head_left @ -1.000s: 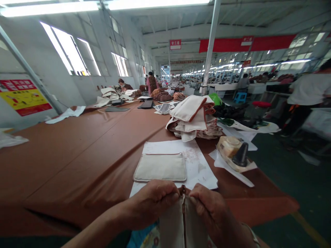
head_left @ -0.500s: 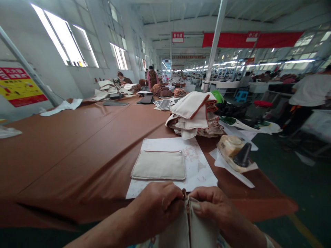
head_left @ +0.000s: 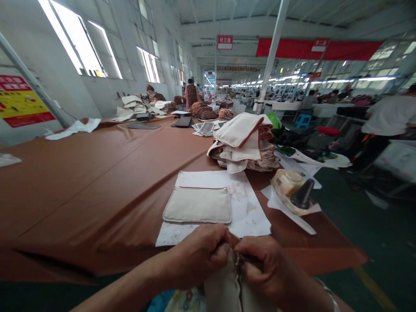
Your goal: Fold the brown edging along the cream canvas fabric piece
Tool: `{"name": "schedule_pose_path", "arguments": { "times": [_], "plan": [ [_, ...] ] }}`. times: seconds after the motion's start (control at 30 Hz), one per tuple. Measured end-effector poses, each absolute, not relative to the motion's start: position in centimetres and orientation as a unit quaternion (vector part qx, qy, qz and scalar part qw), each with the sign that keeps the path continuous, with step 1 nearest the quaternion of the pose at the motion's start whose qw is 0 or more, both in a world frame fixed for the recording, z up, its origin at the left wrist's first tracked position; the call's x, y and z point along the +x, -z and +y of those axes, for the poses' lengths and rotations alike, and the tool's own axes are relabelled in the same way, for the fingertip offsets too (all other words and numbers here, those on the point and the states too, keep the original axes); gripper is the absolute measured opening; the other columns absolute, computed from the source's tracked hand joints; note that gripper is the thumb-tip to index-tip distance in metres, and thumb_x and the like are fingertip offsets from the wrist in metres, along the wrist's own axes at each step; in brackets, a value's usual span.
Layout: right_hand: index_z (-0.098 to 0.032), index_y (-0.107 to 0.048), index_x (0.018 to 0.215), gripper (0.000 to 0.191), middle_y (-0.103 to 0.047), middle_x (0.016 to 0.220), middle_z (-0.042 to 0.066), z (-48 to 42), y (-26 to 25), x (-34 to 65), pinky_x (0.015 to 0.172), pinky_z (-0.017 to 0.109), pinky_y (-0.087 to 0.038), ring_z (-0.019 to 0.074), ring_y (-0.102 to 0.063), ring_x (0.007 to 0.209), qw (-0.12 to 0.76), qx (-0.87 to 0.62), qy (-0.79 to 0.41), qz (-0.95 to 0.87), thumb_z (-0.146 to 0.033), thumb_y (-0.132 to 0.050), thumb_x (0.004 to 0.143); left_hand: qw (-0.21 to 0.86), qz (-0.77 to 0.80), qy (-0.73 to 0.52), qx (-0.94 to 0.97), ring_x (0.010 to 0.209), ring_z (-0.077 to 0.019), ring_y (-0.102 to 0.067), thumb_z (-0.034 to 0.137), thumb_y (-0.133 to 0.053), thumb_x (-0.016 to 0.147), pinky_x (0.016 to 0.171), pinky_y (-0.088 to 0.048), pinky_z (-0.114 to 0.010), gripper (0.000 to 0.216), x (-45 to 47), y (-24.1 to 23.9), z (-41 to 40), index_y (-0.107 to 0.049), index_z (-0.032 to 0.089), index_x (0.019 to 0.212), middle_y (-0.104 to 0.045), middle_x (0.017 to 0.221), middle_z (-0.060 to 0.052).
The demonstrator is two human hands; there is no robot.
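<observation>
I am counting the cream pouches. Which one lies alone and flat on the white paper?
The cream fabric pouch lying just beyond the hands; the others are heaped in the pile of pouches farther back, and another is gripped by both hands.

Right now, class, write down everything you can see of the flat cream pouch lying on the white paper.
The flat cream pouch is a rectangular piece of cream fabric, canvas by its look, with rounded lower corners and a thin reddish-brown trim along its far edge. It lies flat on a sheet of white paper on the brown table, just beyond the hands. Nothing touches it but the paper.
</observation>
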State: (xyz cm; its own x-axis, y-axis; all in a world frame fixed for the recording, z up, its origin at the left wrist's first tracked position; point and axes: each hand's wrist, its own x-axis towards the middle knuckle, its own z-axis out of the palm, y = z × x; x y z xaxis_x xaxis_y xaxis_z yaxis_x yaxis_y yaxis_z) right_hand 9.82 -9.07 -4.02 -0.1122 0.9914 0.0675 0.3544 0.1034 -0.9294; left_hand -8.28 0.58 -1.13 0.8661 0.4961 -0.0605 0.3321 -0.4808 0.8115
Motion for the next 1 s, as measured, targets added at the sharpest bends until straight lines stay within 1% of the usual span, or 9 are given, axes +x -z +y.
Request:
{"name": "schedule_pose_path", "arguments": {
  "times": [0.1,0.2,0.33,0.43,0.6,0.7,0.83,0.9,1.0],
  "plan": [
    [-0.017,-0.062,0.069,0.014,-0.06,0.066,-0.001,-9.2,4.0,9.8,0.055,0.022,-0.035,0.0111,-0.048,0.059,0.391,-0.559,-0.346,-0.644,-0.008,-0.054,0.075,0.653,0.234,-0.071,0.717,0.061,-0.0112,-0.037,0.026,-0.05,0.081,0.055,-0.03,-0.022,0.01,-8.1,1.9,1.2,-0.053,0.016,0.079,-0.046,0.068,0.003],
    [-0.017,-0.06,0.074,0.006,-0.056,0.066,-0.001,-9.5,3.9,10.2,0.051,0.021,-0.033,0.0107,-0.043,0.059,0.401,-0.563,-0.447,-0.568,-0.019,-0.06,0.079,0.756,0.235,-0.066,0.608,0.058,-0.0103,-0.033,0.033,-0.057,0.078,0.054,-0.028,-0.022,0.018,-8.1,2.8,1.3,-0.052,0.015,0.079,-0.044,0.068,0.002],
    [-0.015,-0.058,0.074,0.024,-0.048,0.066,-0.002,-9.8,3.8,10.6,0.051,0.021,-0.028,0.0094,-0.035,0.058,0.428,-0.509,-0.572,-0.481,-0.037,-0.062,0.084,0.756,0.249,-0.058,0.603,0.059,-0.0103,-0.032,0.037,-0.06,0.081,0.053,-0.026,-0.022,0.024,-8.1,2.9,1.2,-0.055,0.013,0.079,-0.045,0.067,0.002],
    [-0.016,-0.058,0.076,0.029,-0.042,0.062,-0.004,-9.9,4.0,10.7,0.048,0.022,-0.023,0.0081,-0.03,0.053,0.431,-0.495,-0.608,-0.447,-0.042,-0.059,0.087,0.736,0.217,-0.065,0.638,0.063,-0.0108,-0.038,0.043,-0.067,0.08,0.056,-0.029,-0.021,0.032,-8.4,2.4,1.0,-0.059,0.013,0.087,-0.05,0.072,0.001],
    [-0.016,-0.055,0.074,0.035,-0.038,0.061,-0.004,-10.0,3.8,10.8,0.047,0.022,-0.019,0.0084,-0.028,0.053,0.425,-0.502,-0.593,-0.465,-0.046,-0.056,0.09,0.668,0.226,-0.083,0.704,0.064,-0.0106,-0.041,0.037,-0.066,0.084,0.058,-0.033,-0.02,0.025,-8.4,1.5,0.4,-0.063,0.012,0.081,-0.053,0.071,0.001],
    [-0.015,-0.055,0.074,0.038,-0.04,0.064,-0.003,-10.0,3.3,10.7,0.05,0.022,-0.022,0.0093,-0.03,0.057,0.414,-0.495,-0.566,-0.513,-0.048,-0.052,0.092,0.744,0.251,-0.086,0.613,0.057,-0.0089,-0.038,0.032,-0.07,0.076,0.053,-0.029,-0.019,0.022,-7.8,1.7,-0.1,-0.064,0.011,0.075,-0.05,0.062,0.002],
    [-0.015,-0.054,0.071,0.037,-0.04,0.065,-0.003,-10.1,2.8,10.6,0.056,0.023,-0.027,0.0102,-0.034,0.062,0.415,-0.497,-0.494,-0.579,-0.042,-0.049,0.096,0.833,0.284,-0.112,0.462,0.048,-0.0095,-0.041,0.026,-0.068,0.063,0.046,-0.028,-0.021,0.017,-7.0,2.5,-0.9,-0.062,0.012,0.07,-0.056,0.059,-0.002],
    [-0.015,-0.053,0.071,0.036,-0.04,0.065,-0.003,-10.2,2.9,10.6,0.055,0.023,-0.027,0.01,-0.034,0.061,0.42,-0.5,-0.5,-0.569,-0.042,-0.049,0.096,0.833,0.281,-0.121,0.461,0.047,-0.0094,-0.039,0.027,-0.066,0.065,0.045,-0.027,-0.021,0.016,-7.0,2.7,-1.1,-0.06,0.012,0.068,-0.053,0.058,-0.001],
    [-0.016,-0.052,0.073,0.037,-0.038,0.064,-0.004,-10.4,3.5,10.7,0.05,0.023,-0.023,0.0093,-0.03,0.058,0.424,-0.499,-0.544,-0.525,-0.046,-0.05,0.094,0.792,0.254,-0.118,0.543,0.052,-0.0088,-0.036,0.037,-0.064,0.078,0.048,-0.026,-0.021,0.028,-7.3,2.9,-0.9,-0.059,0.011,0.069,-0.047,0.06,0.0]
  ]
}}
